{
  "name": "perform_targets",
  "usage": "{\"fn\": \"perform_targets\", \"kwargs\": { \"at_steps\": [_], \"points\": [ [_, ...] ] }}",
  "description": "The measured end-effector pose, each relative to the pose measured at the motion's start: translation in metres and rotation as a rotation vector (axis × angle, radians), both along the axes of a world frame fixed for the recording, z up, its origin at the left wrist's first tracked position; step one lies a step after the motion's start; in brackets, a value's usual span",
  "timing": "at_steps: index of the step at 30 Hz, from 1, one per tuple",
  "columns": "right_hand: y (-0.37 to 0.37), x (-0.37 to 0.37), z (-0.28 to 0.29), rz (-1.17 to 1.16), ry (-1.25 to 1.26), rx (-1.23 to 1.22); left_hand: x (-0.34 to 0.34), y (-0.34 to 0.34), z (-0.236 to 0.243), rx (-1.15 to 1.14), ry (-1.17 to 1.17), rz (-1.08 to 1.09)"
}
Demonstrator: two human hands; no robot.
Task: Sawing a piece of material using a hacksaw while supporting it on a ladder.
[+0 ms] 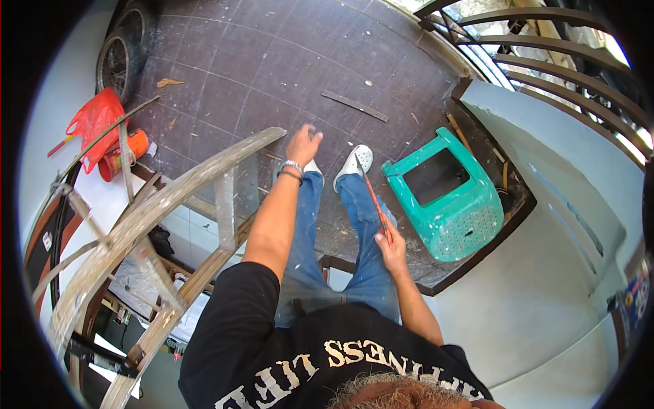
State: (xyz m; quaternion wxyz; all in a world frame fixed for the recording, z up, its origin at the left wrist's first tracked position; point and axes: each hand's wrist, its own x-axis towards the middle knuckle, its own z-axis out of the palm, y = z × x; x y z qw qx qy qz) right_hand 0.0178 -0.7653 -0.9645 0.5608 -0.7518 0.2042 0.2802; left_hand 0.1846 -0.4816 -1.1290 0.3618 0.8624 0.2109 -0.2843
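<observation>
My left hand (304, 144) is held out over the tiled floor, near the upper end of a wooden ladder (235, 151). Its fingers are loosely curled with the thumb apart, and nothing shows in them. A watch (293, 165) is on that wrist. My right hand (391, 249) is closed round the red handle of a long, slim tool (373, 194), held in front of my right leg. The tool tapers to a thin point near my white shoe (357, 161); its exact kind cannot be made out. A green plastic stool (470, 221) lies on its side to the right.
A flat wooden strip (354, 106) lies on the brown floor (272, 65). A red plastic bag (95, 126) and an orange bucket (129, 151) are at left, below a wheel (117, 65). A low wall (538, 123) and a slatted railing (565, 42) bound the right.
</observation>
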Motion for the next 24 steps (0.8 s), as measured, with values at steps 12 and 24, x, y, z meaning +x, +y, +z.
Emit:
{"fn": "perform_targets", "kwargs": {
  "at_steps": [12,24],
  "points": [
    [-0.014,-0.008,0.003,-0.079,0.164,-0.01,0.04,-0.07,-0.267,-0.073,0.152,0.572],
    [0.002,0.001,0.001,-0.024,0.019,-0.067,0.069,-0.077,-0.221,0.227,-0.116,0.509]
  ]
}}
